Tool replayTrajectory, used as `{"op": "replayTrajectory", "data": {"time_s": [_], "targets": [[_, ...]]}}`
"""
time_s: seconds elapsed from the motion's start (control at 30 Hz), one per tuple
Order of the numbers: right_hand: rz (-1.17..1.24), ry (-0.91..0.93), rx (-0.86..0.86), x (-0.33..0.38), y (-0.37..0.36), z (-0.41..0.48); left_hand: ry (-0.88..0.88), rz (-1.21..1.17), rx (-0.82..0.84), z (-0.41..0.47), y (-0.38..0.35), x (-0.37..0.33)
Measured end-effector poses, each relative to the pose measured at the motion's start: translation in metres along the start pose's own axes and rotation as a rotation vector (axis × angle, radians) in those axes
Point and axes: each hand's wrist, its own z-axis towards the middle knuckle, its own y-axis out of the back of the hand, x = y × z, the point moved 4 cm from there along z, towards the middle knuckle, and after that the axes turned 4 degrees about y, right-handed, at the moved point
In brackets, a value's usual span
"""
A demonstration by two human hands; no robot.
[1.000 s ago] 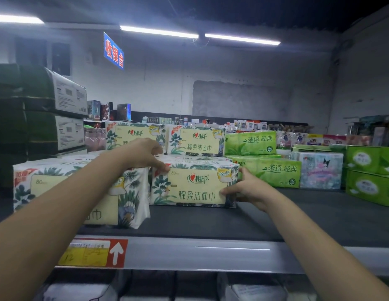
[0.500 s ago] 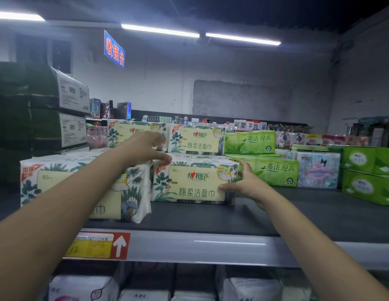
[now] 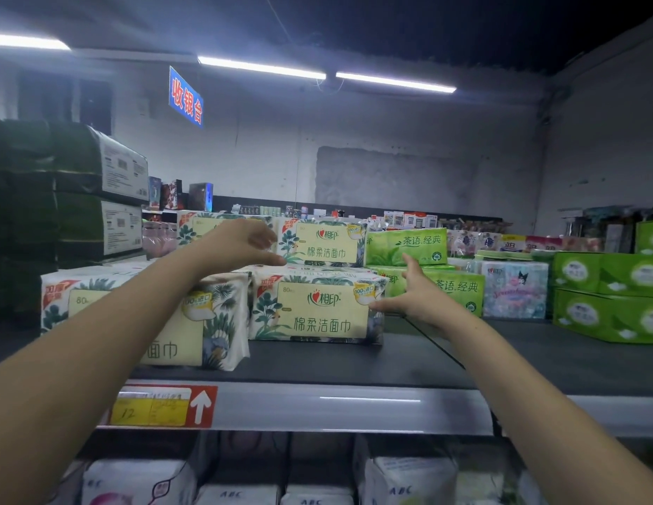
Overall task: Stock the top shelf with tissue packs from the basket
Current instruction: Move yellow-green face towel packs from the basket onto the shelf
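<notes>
Left hand (image 3: 241,242) and right hand (image 3: 418,300) have drawn back, open and empty, from the tissue pack (image 3: 317,311) on the top shelf (image 3: 354,362): probably light, soft, film-slick, best gripped at both ends.

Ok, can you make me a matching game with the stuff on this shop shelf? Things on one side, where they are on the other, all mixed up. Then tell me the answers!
Things
1. blue sign
2. yellow price tag
3. middle leafy tissue pack
4. bright green boxes

Places
A. far right on the top shelf
B. stuck on the shelf's front rail
C. hanging up high by the ceiling lights
D. between the left hand and the right hand

Pairs: 1-C, 2-B, 3-D, 4-A
</notes>
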Motion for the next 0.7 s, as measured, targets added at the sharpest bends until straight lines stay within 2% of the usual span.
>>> {"op": "replayTrajectory", "data": {"time_s": [0.2, 0.4, 0.53, 0.7], "targets": [[-0.017, 0.036, -0.038, 0.009, 0.010, -0.014, -0.068, -0.026, 0.052, -0.019, -0.003, -0.028], [0.027, 0.074, -0.054, 0.006, 0.018, -0.038, -0.034, 0.008, 0.072, -0.041, -0.016, -0.038], [-0.069, 0.176, -0.047, 0.002, 0.028, -0.066, 0.029, -0.072, -0.074, -0.064, -0.022, -0.043], [0.079, 0.241, -0.062, -0.010, 0.038, -0.104, 0.089, -0.391, -0.259, -0.107, -0.040, -0.057]]}}
